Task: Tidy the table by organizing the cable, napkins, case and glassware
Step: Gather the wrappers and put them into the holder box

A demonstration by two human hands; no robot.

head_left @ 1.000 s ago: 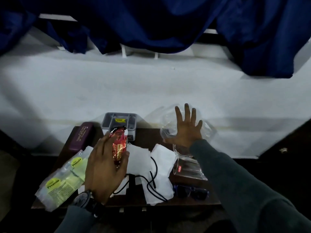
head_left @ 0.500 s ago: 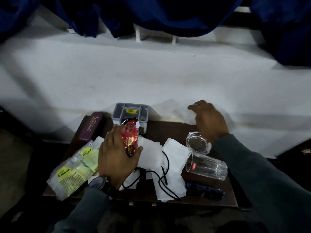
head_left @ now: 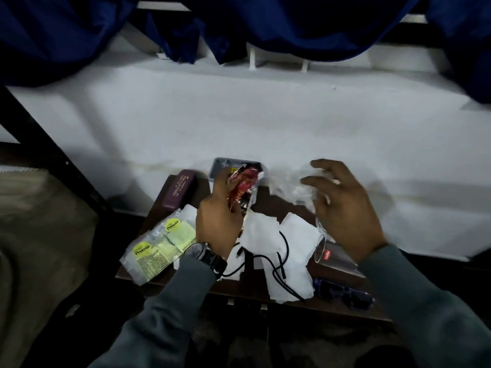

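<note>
Napkins [head_left: 263, 232], white, several, lie crumpled mid-table with the black cable [head_left: 287, 243] looped loose across them. Head view is all I get from my end. It shows a small dark brown table [head_left: 284, 204] pushed against a white sheet [head_left: 239, 115] that fills the back. Blue cloth [head_left: 239, 22] hangs along the top, and a dark frame post [head_left: 53, 155] slants at left. Light is dim.

Maroon spectacle case [head_left: 180, 191] lies closed at the far left corner, beside a grey tray [head_left: 225, 166] at the far edge. Clear Premia packet [head_left: 159, 245] with yellow-green contents sits at the near left edge. Glass tumbler [head_left: 332, 257] with a red label lies on its side at right, partly under the right wrist. Blue sunglasses [head_left: 345, 293] lie just beside it at the front edge.

Left hand [head_left: 220, 224], wristwatch [head_left: 202, 253] on it, has fingers and thumb curled round a red snack packet [head_left: 243, 187], held over the tray's near side. Right hand [head_left: 342, 208] is blurred, fingers half bent and spread at crumpled clear plastic [head_left: 289, 187]. I cannot tell if it pinches the plastic or only touches it.
</note>
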